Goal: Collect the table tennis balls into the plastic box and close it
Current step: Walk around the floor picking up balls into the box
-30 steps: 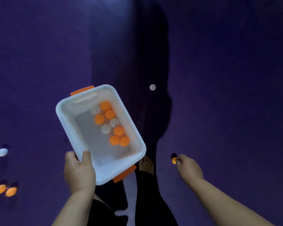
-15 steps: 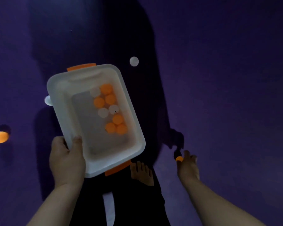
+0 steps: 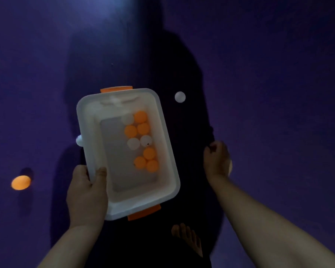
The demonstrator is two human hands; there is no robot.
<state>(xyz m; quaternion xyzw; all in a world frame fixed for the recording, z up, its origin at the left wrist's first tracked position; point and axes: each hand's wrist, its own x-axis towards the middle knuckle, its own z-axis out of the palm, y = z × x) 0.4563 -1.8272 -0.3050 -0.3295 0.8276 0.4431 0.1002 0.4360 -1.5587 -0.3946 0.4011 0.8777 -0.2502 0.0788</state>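
1. My left hand (image 3: 87, 192) is gripping the plastic box (image 3: 112, 149) by its near left corner. My thumb (image 3: 101, 173) is curling over the rim into the inside, and the other fingers are hiding beneath it.
2. The box is lying open-topped, stretching ahead and to the right of that hand. A far orange latch (image 3: 116, 89) is showing at its far end and a near orange latch (image 3: 143, 214) at the end closest to me.
3. Inside, nine balls are bunching along the wall farthest from my left hand: six orange balls (image 3: 140, 117) and three white balls (image 3: 133, 143), many of them touching.
4. My right hand (image 3: 218, 161) is hanging to the right of the box, clear of it, with its fingers curling into a fist. I cannot tell whether anything is inside.
5. A loose white ball (image 3: 180, 97) is lying ahead and left of my right hand, just off the box's far right corner.
6. A half-hidden white ball (image 3: 78, 141) is peeking out from behind the box's left wall, ahead of my left hand.
7. A loose orange ball (image 3: 20, 182) is glowing on the purple floor (image 3: 278, 74), well out to the left of my left hand.
8. My bare foot (image 3: 186, 236) is showing nearer to me than either hand, between my forearms.
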